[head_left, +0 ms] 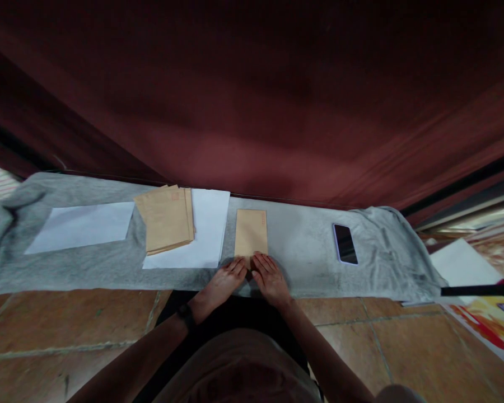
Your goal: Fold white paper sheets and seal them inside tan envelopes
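A single brown paper envelope point(251, 230) lies lengthwise on the grey cloth in front of me, with small red marks near its top right. My left hand point(227, 278) rests on its near left corner, fingers stretched out and lying flat. On the near right corner lies my right hand point(272, 280), its fingers likewise extended and thumb pointing inward. Both hands cover the envelope's near edge. To the left, a stack of brown envelopes point(168, 221) is fanned over white paper sheets point(210, 229).
The grey cloth point(302, 240) covers a long, narrow bench against a dark red surface point(252, 112). Another white sheet point(84, 224) lies far left, and a phone point(345, 244) on the right. A colourful printed package point(493, 322) is beyond the right end, above the tiled floor point(353, 341).
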`<action>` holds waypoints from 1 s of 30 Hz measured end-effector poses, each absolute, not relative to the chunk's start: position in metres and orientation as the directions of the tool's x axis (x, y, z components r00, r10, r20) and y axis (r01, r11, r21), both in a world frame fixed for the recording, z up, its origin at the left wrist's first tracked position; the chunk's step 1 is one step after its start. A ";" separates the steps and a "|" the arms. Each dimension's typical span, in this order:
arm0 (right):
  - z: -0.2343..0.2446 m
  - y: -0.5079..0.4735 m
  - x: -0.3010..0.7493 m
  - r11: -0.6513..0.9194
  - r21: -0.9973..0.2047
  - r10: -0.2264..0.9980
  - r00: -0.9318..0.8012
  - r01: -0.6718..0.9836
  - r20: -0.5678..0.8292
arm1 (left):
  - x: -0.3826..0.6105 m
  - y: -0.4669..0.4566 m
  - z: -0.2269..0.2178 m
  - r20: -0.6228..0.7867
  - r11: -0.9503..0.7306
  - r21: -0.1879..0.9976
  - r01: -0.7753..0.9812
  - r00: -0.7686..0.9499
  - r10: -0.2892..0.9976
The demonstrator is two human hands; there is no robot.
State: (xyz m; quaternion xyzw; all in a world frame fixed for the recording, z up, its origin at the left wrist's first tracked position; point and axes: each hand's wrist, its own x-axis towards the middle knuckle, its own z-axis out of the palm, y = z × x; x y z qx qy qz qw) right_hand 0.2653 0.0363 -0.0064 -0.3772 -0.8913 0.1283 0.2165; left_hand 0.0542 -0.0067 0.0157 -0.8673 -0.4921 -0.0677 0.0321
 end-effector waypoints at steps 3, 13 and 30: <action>-0.005 0.045 0.267 0.676 -0.417 0.731 -0.626 0.607 0.272 | 0.050 -0.007 0.015 0.151 -0.513 0.051 0.857 0.501 0.852; -0.008 0.119 0.254 0.575 -0.297 0.818 -0.522 0.763 0.242 | 0.044 -0.010 0.003 0.150 -0.480 0.079 0.874 0.466 0.872; -0.018 0.121 0.245 0.521 -0.313 0.851 -0.460 0.794 0.252 | 0.051 -0.021 -0.006 0.229 -0.438 0.207 0.875 0.392 0.891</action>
